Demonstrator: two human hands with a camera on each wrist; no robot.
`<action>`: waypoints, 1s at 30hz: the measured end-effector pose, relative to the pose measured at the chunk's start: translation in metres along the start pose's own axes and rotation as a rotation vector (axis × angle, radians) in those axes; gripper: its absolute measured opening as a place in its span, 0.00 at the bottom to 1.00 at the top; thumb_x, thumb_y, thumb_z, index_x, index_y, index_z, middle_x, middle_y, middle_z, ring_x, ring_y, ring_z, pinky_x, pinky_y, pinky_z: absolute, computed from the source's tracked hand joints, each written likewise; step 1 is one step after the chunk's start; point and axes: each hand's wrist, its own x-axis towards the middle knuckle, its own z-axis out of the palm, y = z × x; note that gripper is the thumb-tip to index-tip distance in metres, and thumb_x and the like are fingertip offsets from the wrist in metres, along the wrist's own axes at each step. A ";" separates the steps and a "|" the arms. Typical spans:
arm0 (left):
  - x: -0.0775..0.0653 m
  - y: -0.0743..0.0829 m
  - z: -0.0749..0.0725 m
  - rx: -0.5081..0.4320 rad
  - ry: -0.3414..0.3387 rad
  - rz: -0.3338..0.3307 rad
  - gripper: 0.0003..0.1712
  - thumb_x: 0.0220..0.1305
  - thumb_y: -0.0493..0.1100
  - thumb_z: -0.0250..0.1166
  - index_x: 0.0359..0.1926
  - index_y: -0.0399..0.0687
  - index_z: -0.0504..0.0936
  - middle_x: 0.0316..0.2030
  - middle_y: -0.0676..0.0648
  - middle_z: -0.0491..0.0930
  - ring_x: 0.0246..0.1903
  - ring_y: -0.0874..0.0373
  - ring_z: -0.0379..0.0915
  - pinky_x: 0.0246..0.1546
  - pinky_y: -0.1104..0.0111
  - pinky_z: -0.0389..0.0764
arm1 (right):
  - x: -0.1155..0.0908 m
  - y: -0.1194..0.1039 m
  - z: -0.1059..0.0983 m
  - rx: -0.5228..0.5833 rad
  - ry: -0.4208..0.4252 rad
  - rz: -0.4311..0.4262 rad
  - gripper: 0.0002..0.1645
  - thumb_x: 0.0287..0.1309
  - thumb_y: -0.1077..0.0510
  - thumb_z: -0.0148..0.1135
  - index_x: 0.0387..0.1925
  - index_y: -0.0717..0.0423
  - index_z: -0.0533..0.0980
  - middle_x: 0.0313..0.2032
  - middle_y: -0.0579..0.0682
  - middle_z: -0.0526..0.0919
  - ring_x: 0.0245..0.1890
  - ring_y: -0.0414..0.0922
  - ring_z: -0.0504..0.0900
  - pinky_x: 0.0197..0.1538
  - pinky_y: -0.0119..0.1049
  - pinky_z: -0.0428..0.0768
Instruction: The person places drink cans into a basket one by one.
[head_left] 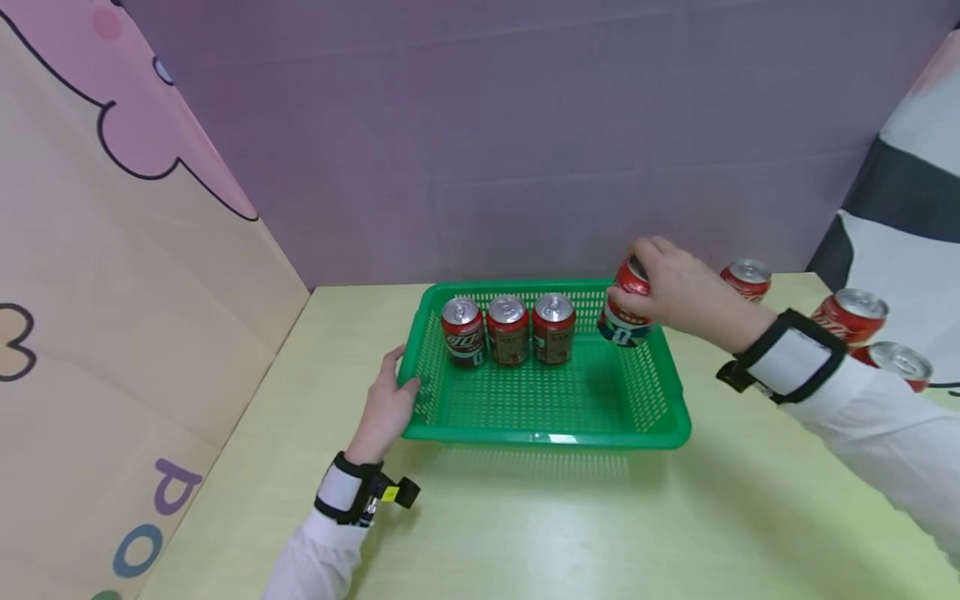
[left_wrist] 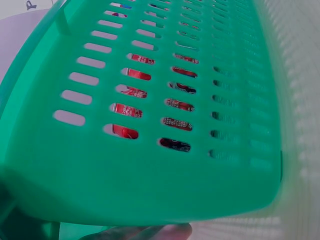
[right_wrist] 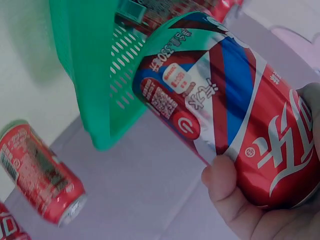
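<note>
A green plastic basket (head_left: 525,437) stands on the table with three red soda cans in a row inside it: a left one (head_left: 464,337), a middle one (head_left: 507,333) and a right one (head_left: 553,333). My left hand (head_left: 387,408) holds the basket by its left rim, thumb on the edge; only fingertips (left_wrist: 170,232) show in the left wrist view. Over the basket's right side, my right hand (head_left: 678,292) grips a red soda can (head_left: 625,312) by its upper part, tilted. In the right wrist view the thumb presses this can's (right_wrist: 215,110) printed side.
To the right of the basket, past my right wrist, stand three more red cans: a far one (head_left: 747,277), a middle one (head_left: 851,315) and a near one (head_left: 900,363). A grey-purple curtain (head_left: 465,150) closes off the back; a printed panel (head_left: 135,317) rises along the left.
</note>
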 end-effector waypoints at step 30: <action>-0.001 0.001 -0.001 -0.010 -0.002 0.013 0.34 0.70 0.41 0.48 0.73 0.47 0.48 0.59 0.33 0.67 0.43 0.45 0.73 0.35 0.63 0.74 | 0.043 0.016 0.080 -0.018 -0.365 -0.098 0.30 0.49 0.46 0.70 0.46 0.57 0.68 0.40 0.54 0.72 0.36 0.47 0.75 0.35 0.40 0.76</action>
